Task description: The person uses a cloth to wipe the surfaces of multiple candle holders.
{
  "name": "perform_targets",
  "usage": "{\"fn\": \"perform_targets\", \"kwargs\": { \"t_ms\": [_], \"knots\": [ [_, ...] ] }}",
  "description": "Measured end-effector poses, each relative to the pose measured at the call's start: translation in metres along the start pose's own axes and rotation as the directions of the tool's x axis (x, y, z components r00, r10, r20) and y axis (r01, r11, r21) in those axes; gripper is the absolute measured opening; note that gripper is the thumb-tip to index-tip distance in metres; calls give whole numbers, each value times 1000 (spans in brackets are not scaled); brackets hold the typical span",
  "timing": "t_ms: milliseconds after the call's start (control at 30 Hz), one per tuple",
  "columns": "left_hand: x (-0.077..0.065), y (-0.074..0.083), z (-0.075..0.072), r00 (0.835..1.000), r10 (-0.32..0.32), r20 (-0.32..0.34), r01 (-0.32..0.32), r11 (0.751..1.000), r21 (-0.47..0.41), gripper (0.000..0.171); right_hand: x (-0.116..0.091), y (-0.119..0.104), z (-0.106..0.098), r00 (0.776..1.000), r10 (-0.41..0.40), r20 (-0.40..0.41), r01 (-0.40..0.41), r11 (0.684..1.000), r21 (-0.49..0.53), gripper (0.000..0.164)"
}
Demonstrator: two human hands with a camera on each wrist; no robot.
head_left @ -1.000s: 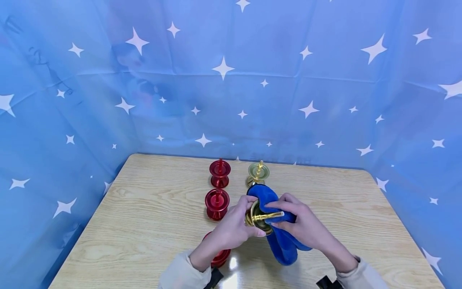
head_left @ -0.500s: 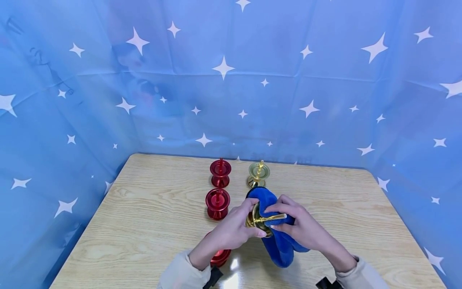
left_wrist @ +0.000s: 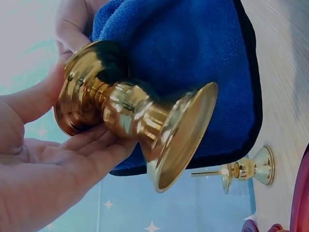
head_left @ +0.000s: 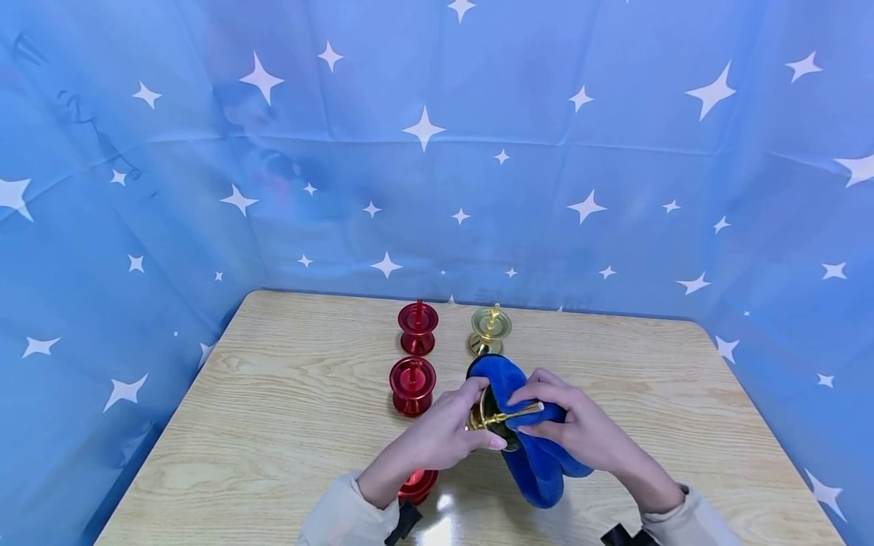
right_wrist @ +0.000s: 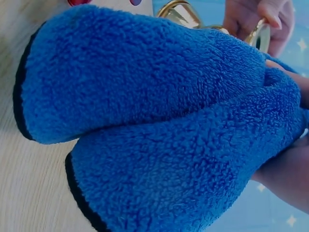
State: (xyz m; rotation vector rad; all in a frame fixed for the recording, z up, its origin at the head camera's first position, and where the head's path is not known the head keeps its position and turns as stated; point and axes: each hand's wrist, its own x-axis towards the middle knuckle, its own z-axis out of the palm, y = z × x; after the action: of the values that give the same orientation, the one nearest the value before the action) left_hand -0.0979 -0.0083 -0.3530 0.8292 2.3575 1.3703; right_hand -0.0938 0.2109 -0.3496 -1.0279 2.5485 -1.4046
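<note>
My left hand (head_left: 444, 431) holds a shiny gold candle holder (left_wrist: 126, 108) by its dish end, thumb and fingers around the rim. The holder is tipped, its spike (head_left: 520, 414) pointing right and its flared foot toward the left wrist camera. A plush blue cloth (head_left: 542, 474) with a black edge lies against the dish and hangs below it. My right hand (head_left: 580, 428) pinches the cloth near the spike, fingertips right at the dish. In the right wrist view the cloth's folds hide much of that hand.
Three red candle holders stand in a column left of the hands: a far one (head_left: 417, 330), a middle one (head_left: 413, 387) and a near one (head_left: 416, 487) partly behind the left forearm. Another gold candle holder (head_left: 488, 326) stands at the back of the wooden table (head_left: 273, 425).
The right hand and the cloth have shifted slightly about the dish and spike. The left hand keeps its grip on the tipped holder. The standing candle holders stay put.
</note>
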Motion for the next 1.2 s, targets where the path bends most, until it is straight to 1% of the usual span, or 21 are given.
{"fn": "perform_targets", "kwargs": {
  "t_ms": [133,233,300,367,400,467,567,600,667,733,800,867,933,967,1033,1100,1200],
  "knots": [
    [0,-1,1,1000,2,-9,-2,1000,-18,67,-2,0,-5,1000,-22,-7,22,999,39,30],
    [1,-3,3,999,-5,-40,4,1000,-31,68,-2,-2,-10,998,-54,-18,54,997,61,32],
    [1,-5,4,997,-16,-78,13,999,-38,69,-3,-3,-14,998,-47,-33,49,997,66,32],
    [1,-7,4,990,-37,-135,30,998,-53,69,-4,-5,-18,997,-12,-73,17,998,60,31],
    [2,-8,5,984,-51,-169,41,997,-65,68,-4,-6,-19,995,15,-103,-9,998,58,30],
    [3,-10,5,968,-78,-238,51,992,-115,68,-5,-8,-22,981,93,-172,-83,995,62,29],
    [4,-11,6,937,-119,-328,57,979,-194,68,-6,-11,-19,937,185,-295,-176,983,58,29],
    [4,-11,7,928,-120,-352,48,977,-208,68,-6,-11,-16,921,206,-329,-198,978,59,30],
    [5,-9,9,916,-126,-382,38,972,-230,68,-5,-12,-6,896,227,-381,-229,973,41,30],
    [5,-7,12,911,-118,-396,32,975,-218,67,-3,-11,6,888,217,-405,-228,973,20,29],
    [5,-7,15,908,-104,-405,31,983,-182,67,-2,-10,18,893,182,-412,-207,978,-16,29],
    [5,-7,17,908,-100,-406,39,987,-156,67,-2,-8,28,906,133,-401,-168,984,-52,31],
    [5,-9,17,908,-97,-407,47,990,-130,66,-3,-7,34,915,88,-393,-141,984,-107,34],
    [5,-10,17,910,-96,-404,46,990,-132,66,-4,-6,36,918,70,-390,-131,982,-133,35],
    [4,-12,16,919,-95,-383,36,986,-161,65,-5,-6,38,924,52,-378,-124,978,-169,36],
    [3,-13,15,934,-92,-346,21,979,-203,64,-5,-5,38,928,44,-371,-124,973,-196,35],
    [2,-15,13,957,-87,-277,12,965,-262,64,-5,-5,35,937,29,-349,-107,973,-206,31]
  ]
}}
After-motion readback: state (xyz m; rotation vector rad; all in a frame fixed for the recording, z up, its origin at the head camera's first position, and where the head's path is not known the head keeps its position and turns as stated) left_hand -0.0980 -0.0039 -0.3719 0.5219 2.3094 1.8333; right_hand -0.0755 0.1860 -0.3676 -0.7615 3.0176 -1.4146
